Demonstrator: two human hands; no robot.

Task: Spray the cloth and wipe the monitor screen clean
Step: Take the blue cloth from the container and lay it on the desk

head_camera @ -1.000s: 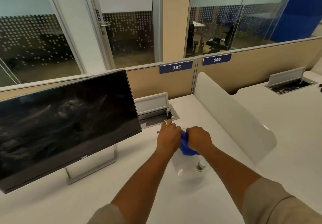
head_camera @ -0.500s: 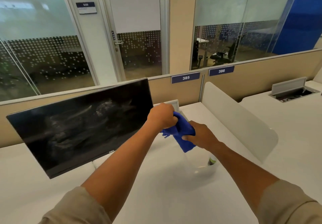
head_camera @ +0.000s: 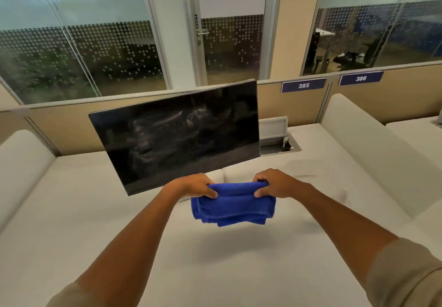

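A white desk [head_camera: 71, 235] runs across the room, with a rounded white divider [head_camera: 21, 163] rising at its left end. Behind it stands a tan partition [head_camera: 59, 127], and past that a wall of glass panels [head_camera: 71, 51] frosted with dots. Further along is a glass door [head_camera: 229, 43] with a metal handle. On the partition to the right are two blue number plates, 385 [head_camera: 303, 85] and 386 [head_camera: 361, 78]. An open cable box [head_camera: 278, 139] sits in the desk just right of the monitor, and a second white divider [head_camera: 368, 151] stands beyond it.

The monitor [head_camera: 177, 134] stands near the middle of the desk, tilted, its dark screen smeared with pale streaks and smudges.

In front of its lower edge, held up off the desk, is the blue cloth [head_camera: 234, 207], folded in layers and hanging down. The left hand [head_camera: 191, 186] grips its upper left corner with curled fingers, and the right hand [head_camera: 277, 183] grips the upper right corner the same way, the top edge stretched between them.
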